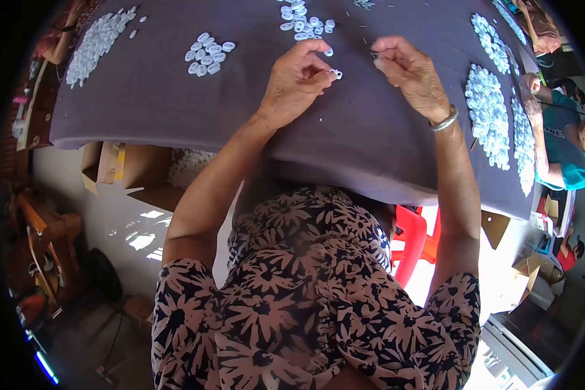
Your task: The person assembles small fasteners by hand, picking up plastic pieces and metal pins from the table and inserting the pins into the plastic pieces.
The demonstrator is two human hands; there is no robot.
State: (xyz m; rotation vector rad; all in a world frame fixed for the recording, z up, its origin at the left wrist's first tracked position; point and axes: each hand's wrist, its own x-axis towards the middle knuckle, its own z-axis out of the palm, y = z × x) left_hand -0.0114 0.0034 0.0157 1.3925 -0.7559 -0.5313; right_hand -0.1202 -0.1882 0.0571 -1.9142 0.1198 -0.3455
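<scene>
My left hand [296, 78] is over the dark tablecloth, thumb and forefinger pinched on a small white plastic piece [336, 74] with a hole in its end. To its right, my right hand [408, 71] is raised with thumb and forefinger together on a tiny dark pin-like bit [374, 54], too small to make out fully. The two hands are a short gap apart. Just beyond my left hand lies a loose group of white oval pieces with holes [299, 25]. Thin dark pins [364, 4] lie scattered at the far edge of the view.
A small cluster of white ovals [208, 54] lies left, with a larger heap [101, 49] farther left. More white heaps [487, 117] cover the right side. Beneath the table are cardboard boxes [143, 169]. A red chair [413, 244] is below; a person in teal [562, 133] sits at right.
</scene>
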